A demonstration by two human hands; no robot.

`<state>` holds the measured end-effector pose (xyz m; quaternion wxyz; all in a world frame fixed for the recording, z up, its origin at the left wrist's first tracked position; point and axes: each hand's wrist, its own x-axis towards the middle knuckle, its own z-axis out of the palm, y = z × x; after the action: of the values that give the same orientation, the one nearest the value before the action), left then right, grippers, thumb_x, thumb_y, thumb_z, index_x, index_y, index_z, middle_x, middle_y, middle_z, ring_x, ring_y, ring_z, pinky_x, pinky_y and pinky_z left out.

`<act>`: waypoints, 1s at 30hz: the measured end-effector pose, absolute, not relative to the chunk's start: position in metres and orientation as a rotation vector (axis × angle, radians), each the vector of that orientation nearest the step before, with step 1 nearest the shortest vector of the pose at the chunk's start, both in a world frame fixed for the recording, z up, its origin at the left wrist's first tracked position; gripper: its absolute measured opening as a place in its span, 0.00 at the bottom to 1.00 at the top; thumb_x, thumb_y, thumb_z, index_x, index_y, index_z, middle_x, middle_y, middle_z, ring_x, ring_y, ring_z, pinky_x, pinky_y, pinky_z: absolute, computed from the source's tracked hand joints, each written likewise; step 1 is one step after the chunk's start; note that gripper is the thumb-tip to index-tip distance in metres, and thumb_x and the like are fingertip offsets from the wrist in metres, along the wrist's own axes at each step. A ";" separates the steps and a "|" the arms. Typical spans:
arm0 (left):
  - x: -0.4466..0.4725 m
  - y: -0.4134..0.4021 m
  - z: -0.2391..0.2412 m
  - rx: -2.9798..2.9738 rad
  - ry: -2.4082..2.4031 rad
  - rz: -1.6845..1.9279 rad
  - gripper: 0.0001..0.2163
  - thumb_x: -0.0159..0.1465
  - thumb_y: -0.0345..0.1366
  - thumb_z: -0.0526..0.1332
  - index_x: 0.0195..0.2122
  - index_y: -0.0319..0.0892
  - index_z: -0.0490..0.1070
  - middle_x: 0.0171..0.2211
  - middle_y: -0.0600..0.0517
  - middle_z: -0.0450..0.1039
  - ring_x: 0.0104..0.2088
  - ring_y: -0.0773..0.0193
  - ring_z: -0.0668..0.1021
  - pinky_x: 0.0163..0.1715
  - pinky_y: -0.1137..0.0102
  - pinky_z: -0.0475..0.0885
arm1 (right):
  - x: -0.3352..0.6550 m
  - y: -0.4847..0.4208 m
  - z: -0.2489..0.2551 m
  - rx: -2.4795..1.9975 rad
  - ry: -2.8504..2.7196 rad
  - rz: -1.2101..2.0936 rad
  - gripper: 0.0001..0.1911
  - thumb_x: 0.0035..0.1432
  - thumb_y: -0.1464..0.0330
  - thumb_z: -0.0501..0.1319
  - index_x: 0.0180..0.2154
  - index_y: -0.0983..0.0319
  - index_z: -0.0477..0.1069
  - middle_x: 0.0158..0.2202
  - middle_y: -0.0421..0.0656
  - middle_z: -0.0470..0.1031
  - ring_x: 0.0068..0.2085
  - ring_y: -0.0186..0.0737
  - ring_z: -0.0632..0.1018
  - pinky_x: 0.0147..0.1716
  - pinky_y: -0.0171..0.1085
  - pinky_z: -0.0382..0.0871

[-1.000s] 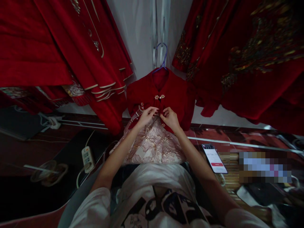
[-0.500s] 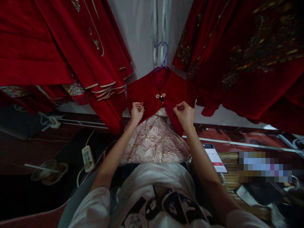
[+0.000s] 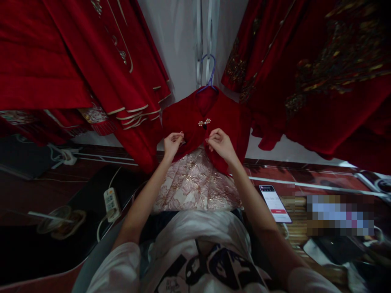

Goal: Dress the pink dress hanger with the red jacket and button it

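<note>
A small red jacket (image 3: 227, 116) hangs on a purple hanger (image 3: 208, 71) against a white wall, closed at the neck by a pearl clasp (image 3: 204, 122). Under it spreads a pink skirt with gold embroidery (image 3: 195, 185). My left hand (image 3: 172, 143) pinches the jacket's left front edge, by a beaded trim. My right hand (image 3: 220, 144) is closed on the right front edge, just below the clasp.
Large red embroidered garments hang at left (image 3: 76, 61) and right (image 3: 320, 69). A phone (image 3: 275, 198) with a lit screen lies at right. A white power strip (image 3: 110, 199) and a plastic cup with a straw (image 3: 58, 219) lie at left.
My hands spread apart, drawing the jacket fronts open; now the right hand has come back toward the centre with its edge while the left stays at the left edge.
</note>
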<state>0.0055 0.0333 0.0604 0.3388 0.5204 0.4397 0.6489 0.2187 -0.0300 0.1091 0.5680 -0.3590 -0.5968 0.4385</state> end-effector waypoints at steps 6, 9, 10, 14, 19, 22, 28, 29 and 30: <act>0.013 0.032 0.062 1.313 1.153 1.679 0.09 0.50 0.37 0.68 0.30 0.38 0.76 0.31 0.49 0.79 0.30 0.68 0.78 0.33 0.72 0.74 | 0.155 0.010 0.094 -0.859 -1.511 0.711 0.08 0.52 0.67 0.60 0.34 0.60 0.63 0.26 0.35 0.68 0.25 0.28 0.71 0.26 0.30 0.67; 0.013 0.034 0.061 1.263 1.127 1.705 0.11 0.50 0.39 0.68 0.31 0.37 0.76 0.31 0.48 0.79 0.30 0.66 0.79 0.36 0.70 0.75 | 0.140 0.028 0.081 -0.833 -1.600 0.653 0.09 0.56 0.64 0.59 0.38 0.60 0.64 0.27 0.35 0.68 0.26 0.29 0.72 0.29 0.31 0.69; 0.012 0.034 0.062 1.227 1.115 1.705 0.12 0.50 0.40 0.68 0.32 0.37 0.77 0.31 0.48 0.79 0.30 0.66 0.79 0.36 0.69 0.75 | 0.138 0.033 0.076 -0.804 -1.617 0.689 0.11 0.57 0.63 0.58 0.40 0.60 0.64 0.28 0.36 0.68 0.27 0.30 0.73 0.30 0.32 0.70; 0.010 0.031 0.064 1.144 1.056 1.665 0.16 0.48 0.42 0.70 0.34 0.36 0.77 0.32 0.48 0.79 0.30 0.66 0.79 0.38 0.66 0.76 | 0.143 0.044 0.062 -0.700 -1.569 0.909 0.16 0.59 0.60 0.56 0.47 0.59 0.62 0.35 0.39 0.70 0.32 0.31 0.75 0.31 0.33 0.74; 0.012 0.028 0.061 1.140 1.009 1.652 0.18 0.46 0.42 0.72 0.35 0.37 0.77 0.34 0.48 0.79 0.31 0.66 0.79 0.42 0.64 0.77 | 0.150 0.046 0.059 -0.767 -1.647 0.803 0.11 0.59 0.61 0.58 0.41 0.62 0.69 0.33 0.40 0.72 0.30 0.31 0.73 0.30 0.32 0.71; 0.012 0.028 0.059 1.143 0.994 1.639 0.16 0.47 0.42 0.71 0.34 0.37 0.78 0.35 0.48 0.79 0.33 0.66 0.79 0.43 0.63 0.77 | 0.151 0.044 0.061 -0.841 -1.694 0.603 0.10 0.58 0.62 0.61 0.39 0.61 0.72 0.33 0.40 0.69 0.30 0.31 0.71 0.32 0.32 0.70; 0.007 0.028 0.060 1.204 0.980 1.625 0.13 0.51 0.40 0.69 0.35 0.38 0.78 0.36 0.47 0.79 0.37 0.63 0.80 0.46 0.62 0.76 | 0.149 0.033 0.059 -0.804 -1.650 0.591 0.11 0.58 0.66 0.61 0.44 0.60 0.71 0.46 0.47 0.64 0.40 0.34 0.74 0.37 0.34 0.74; 0.007 0.029 0.060 1.209 0.987 1.608 0.13 0.51 0.40 0.68 0.35 0.37 0.78 0.36 0.47 0.79 0.37 0.63 0.80 0.46 0.61 0.75 | 0.148 0.031 0.059 -0.830 -1.626 0.584 0.11 0.60 0.67 0.59 0.45 0.61 0.70 0.47 0.48 0.64 0.40 0.35 0.74 0.37 0.35 0.75; 0.006 0.029 0.060 1.210 0.995 1.593 0.13 0.51 0.39 0.68 0.35 0.37 0.78 0.36 0.46 0.79 0.36 0.63 0.80 0.46 0.61 0.75 | 0.148 0.029 0.058 -0.871 -1.598 0.563 0.11 0.61 0.68 0.56 0.45 0.62 0.69 0.47 0.49 0.65 0.41 0.36 0.75 0.38 0.37 0.75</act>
<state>0.0062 0.0294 0.0603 0.4385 0.4867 0.4003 0.6408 0.1477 0.0294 0.0581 0.5797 -0.3724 -0.6836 0.2407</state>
